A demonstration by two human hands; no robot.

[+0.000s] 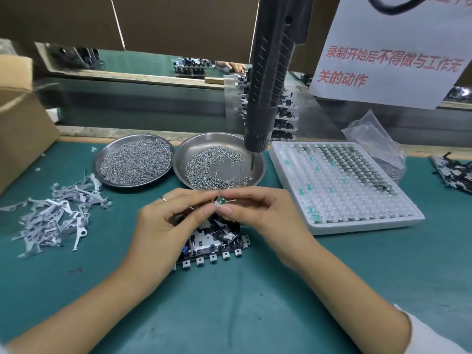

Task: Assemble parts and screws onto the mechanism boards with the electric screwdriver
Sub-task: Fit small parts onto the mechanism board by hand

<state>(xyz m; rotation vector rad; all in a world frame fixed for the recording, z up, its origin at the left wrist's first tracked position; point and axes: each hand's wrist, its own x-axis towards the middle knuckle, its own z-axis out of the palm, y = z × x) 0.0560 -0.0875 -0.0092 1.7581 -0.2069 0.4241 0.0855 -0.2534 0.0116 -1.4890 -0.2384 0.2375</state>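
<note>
Looking down from the head cam at a green bench mat [229, 302], with a brown partition along the back and a white paper notice [398, 49] in red print hanging at the top right. Beyond the partition's gap, seeing a second bench with more boards on it.

Taking the mechanism board [217, 245] as the landmark: sitting flat on the mat near the middle, half hidden under both hands. Left hand [163, 226] and right hand [265, 221] meeting just above its far edge, fingertips of both pinching one small green-and-metal part [220, 202] between them, fingers curled in tight around it. Part being held clear of the board, not touching it as far as visible.

Hanging above and behind the board: one black electric screwdriver [273, 72], bit pointing down into the nearer dish.

Counting the rest: two round steel dishes behind the board, the left dish [132, 160] heaped full of screws, the right dish [219, 159] only partly filled. One white foam tray [342, 190] to the right of the board, a few rows carrying small parts. One loose pile of grey metal levers [56, 215] to the left. One cardboard box [20, 118] far left, one crumpled clear bag [375, 139] behind the tray, and more boards [454, 172] at the far right edge.
</note>
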